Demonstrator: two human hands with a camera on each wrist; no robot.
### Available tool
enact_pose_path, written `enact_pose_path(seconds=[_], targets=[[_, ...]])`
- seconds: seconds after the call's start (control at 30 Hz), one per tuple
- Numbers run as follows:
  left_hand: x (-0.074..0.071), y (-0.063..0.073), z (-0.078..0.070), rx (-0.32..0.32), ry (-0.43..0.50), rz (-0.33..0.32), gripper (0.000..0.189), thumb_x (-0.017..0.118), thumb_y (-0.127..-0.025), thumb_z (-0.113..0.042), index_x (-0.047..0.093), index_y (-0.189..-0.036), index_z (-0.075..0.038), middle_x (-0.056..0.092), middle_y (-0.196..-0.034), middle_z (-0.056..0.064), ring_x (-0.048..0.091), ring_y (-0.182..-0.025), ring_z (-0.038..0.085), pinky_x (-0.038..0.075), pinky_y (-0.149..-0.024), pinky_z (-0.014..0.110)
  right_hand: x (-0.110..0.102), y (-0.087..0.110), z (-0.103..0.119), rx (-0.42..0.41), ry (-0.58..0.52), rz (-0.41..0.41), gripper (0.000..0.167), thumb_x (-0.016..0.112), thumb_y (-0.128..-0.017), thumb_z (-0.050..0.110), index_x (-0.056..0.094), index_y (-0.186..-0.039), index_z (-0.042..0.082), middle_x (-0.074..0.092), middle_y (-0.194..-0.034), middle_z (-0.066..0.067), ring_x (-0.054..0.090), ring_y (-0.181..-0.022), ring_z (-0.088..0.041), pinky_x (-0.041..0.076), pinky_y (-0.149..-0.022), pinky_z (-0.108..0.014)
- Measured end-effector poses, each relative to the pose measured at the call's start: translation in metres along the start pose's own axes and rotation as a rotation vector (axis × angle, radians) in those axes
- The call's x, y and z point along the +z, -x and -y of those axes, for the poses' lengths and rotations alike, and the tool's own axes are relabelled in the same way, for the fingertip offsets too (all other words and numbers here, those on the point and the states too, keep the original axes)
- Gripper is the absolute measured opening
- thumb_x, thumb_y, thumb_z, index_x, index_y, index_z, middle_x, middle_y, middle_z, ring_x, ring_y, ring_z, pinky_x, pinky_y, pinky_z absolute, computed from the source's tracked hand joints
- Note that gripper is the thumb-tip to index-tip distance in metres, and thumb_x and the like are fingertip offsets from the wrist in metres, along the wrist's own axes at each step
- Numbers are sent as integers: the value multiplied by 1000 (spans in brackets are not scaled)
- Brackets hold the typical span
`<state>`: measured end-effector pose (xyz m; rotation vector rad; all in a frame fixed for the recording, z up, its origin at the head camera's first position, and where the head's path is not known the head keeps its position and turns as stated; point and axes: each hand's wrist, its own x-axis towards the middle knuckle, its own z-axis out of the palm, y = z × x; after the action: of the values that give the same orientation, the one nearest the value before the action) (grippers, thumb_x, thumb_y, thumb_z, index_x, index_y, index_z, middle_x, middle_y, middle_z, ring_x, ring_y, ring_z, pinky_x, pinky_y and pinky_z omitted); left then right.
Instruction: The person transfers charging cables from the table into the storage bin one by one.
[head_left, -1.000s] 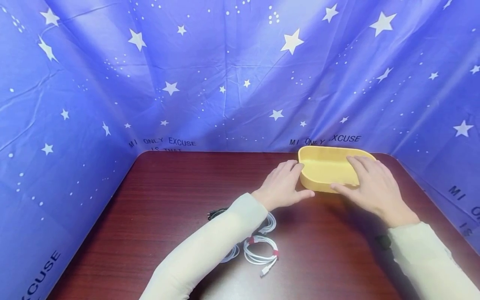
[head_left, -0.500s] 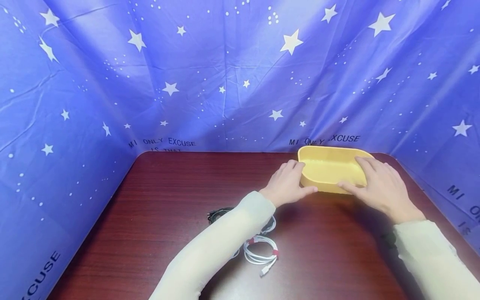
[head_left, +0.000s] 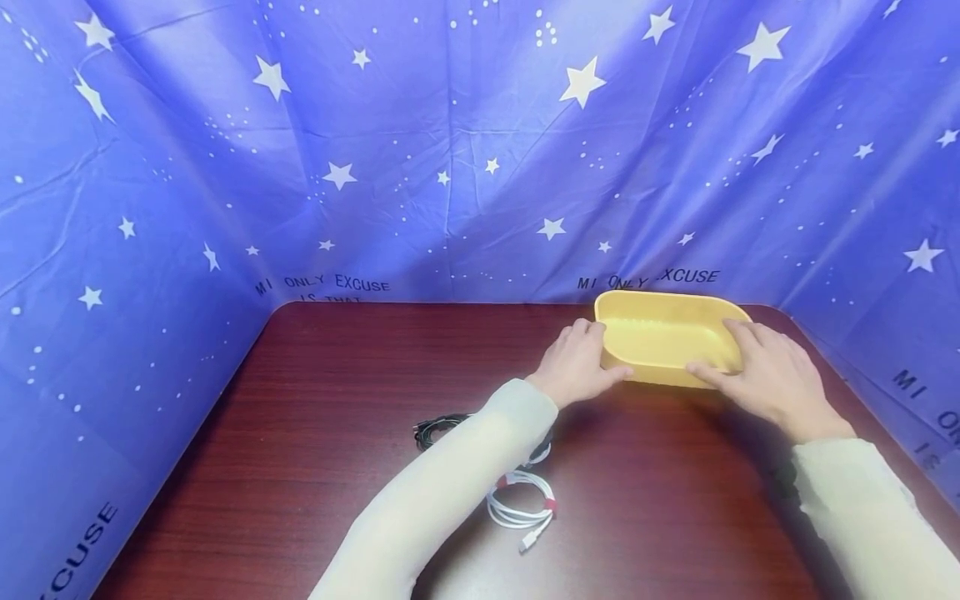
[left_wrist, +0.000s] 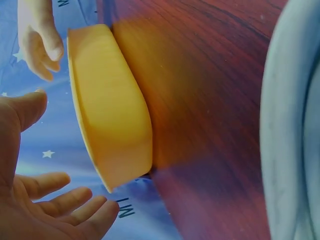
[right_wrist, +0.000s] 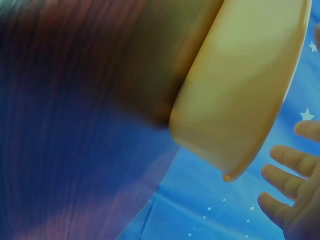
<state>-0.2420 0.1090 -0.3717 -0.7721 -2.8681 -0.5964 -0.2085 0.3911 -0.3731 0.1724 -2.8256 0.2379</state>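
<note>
A shallow yellow tray [head_left: 660, 375] with rounded corners sits at the back right of the table. My left hand [head_left: 573, 365] is at its left end, and my right hand [head_left: 780, 379] is at its right end. In the left wrist view, the left hand's fingers [left_wrist: 65, 202] are spread, with a gap between them and the tray wall [left_wrist: 107, 100]. The right wrist view likewise has the right hand's fingers [right_wrist: 287, 180] extended beside the tray [right_wrist: 235, 85], not curled round it. Nothing is visible inside the tray.
A white cable coil [head_left: 517, 523] with red ties lies on the dark wood table [head_left: 315, 467]. Behind it, a black cable coil [head_left: 431, 429] is partly covered by the left sleeve [head_left: 442, 500]. A blue star-patterned curtain [head_left: 450, 150] surrounds the table.
My right hand has shifted rightward along the tray's end. The left hand has moved slightly right, its sleeve covering more of the cables. The tray stays almost in place.
</note>
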Motion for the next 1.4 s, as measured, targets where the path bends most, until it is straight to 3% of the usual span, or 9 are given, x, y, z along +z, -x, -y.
enact_pose_path(seconds=[0.27,0.8,1.03,1.23,1.4], targets=[[4,-6,2,-58,61,8,69,65,-80,-59,52,-126,-10,50,-103,0,50,-91,14,48,-79,26,4,0,-13,35,-21,27,100,61,-78,69,28,-148,6,41,-132,-33,38,-116,-53,31,-88,-65],[18,-18,-1,-156,208,-1,65,67,-81,-55,51,-123,-8,53,-103,0,53,-88,14,48,-81,25,8,-2,-32,116,-127,110,101,58,-82,66,26,-146,-5,36,-136,-34,33,-120,-53,31,-86,-70],[27,-23,1,-161,281,-23,57,69,-82,-50,54,-118,-8,55,-99,0,54,-85,14,48,-78,26,8,-3,-36,127,-206,101,87,64,-80,63,42,-131,-4,54,-111,-26,52,-97,-40,43,-72,-60],[28,-27,-3,-203,324,-12,61,68,-83,-48,51,-125,-6,57,-107,3,56,-92,16,49,-84,27,11,-3,-38,199,-251,166,103,60,-82,64,27,-138,-16,44,-122,-37,47,-105,-50,39,-79,-68],[30,-27,-6,-224,365,-22,62,71,-82,-45,49,-125,-5,57,-104,3,57,-90,16,49,-82,27,15,-1,-42,209,-325,167,88,62,-83,60,38,-132,-9,52,-116,-30,51,-100,-43,42,-78,-60]])
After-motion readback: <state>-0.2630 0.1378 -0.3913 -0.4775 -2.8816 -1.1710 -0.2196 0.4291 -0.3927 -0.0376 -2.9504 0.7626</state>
